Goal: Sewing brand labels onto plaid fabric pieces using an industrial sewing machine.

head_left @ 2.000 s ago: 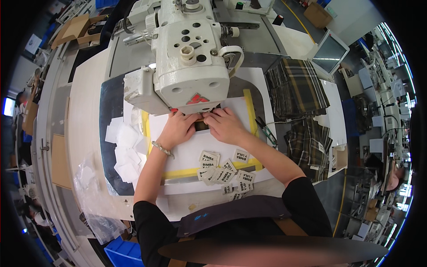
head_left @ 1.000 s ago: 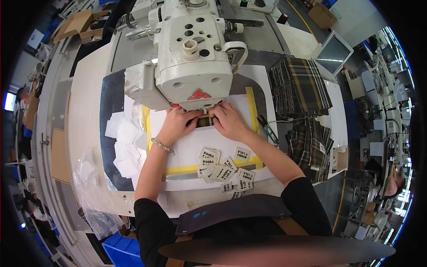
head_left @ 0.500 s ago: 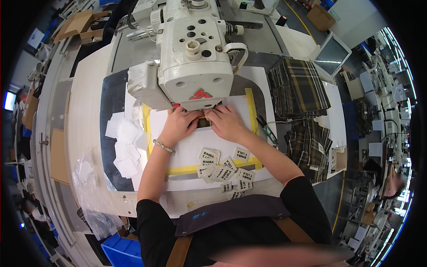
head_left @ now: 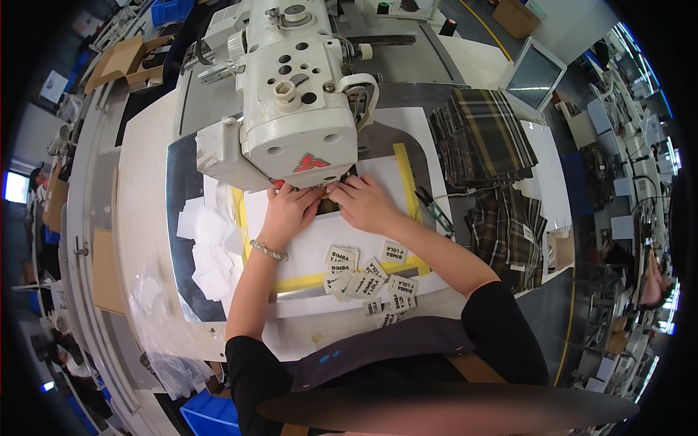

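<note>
Beneath the white sewing machine head, my left hand and my right hand meet at the fingertips. Between them shows a small patch of dark plaid fabric, set in a white template sheet edged with yellow tape. The fingers of both hands are bent and drawn together over this patch. Whatever they pinch is too small and partly covered to make out. Nearer to me, several cream labels with dark print lie in a loose, overlapping pile.
Plaid pieces are stacked at the right, with more plaid fabric in front. Dark-handled snips lie beside the template. White paper squares spread at the left, near a clear plastic bag. A screen stands at the back right.
The whole view has shifted slightly, so the machine head appears farther left. Both hands remain together at the plaid patch with only slight finger movement. The labels lie as before.
</note>
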### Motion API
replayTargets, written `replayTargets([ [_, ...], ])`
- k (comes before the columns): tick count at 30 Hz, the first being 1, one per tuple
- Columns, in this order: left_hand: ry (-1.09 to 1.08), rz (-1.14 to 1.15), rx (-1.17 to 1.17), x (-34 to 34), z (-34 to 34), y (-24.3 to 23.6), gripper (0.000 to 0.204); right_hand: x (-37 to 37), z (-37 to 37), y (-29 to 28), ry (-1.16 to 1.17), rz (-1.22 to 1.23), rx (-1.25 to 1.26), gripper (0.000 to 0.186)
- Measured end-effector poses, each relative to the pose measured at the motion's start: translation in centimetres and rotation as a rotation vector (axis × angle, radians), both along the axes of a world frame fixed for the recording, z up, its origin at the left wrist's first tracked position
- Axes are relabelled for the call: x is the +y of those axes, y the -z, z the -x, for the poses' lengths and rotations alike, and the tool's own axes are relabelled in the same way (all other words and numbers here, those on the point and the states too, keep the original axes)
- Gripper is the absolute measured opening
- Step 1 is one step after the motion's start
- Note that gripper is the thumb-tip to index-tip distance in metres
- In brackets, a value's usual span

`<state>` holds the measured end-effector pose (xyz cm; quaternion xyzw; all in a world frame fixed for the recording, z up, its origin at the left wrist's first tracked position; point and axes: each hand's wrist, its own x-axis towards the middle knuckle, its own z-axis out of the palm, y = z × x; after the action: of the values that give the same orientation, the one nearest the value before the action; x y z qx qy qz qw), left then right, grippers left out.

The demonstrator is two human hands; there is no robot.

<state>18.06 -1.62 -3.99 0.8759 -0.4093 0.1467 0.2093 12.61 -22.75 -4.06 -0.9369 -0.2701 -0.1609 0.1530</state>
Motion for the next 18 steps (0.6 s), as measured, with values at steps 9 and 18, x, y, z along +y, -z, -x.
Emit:
replayTargets([
  [9,0.016,-0.002,-0.031,-0.1,0.0,-0.3,0.024,0.1,-0.1,0.7,-0.007,-0.010,-0.015,0.032],
  [18,-0.008,-0.010,-0.022,-0.3,0.7,-0.5,0.026,0.3,-0.1,1.1,0.002,0.024,-0.082,0.031],
])
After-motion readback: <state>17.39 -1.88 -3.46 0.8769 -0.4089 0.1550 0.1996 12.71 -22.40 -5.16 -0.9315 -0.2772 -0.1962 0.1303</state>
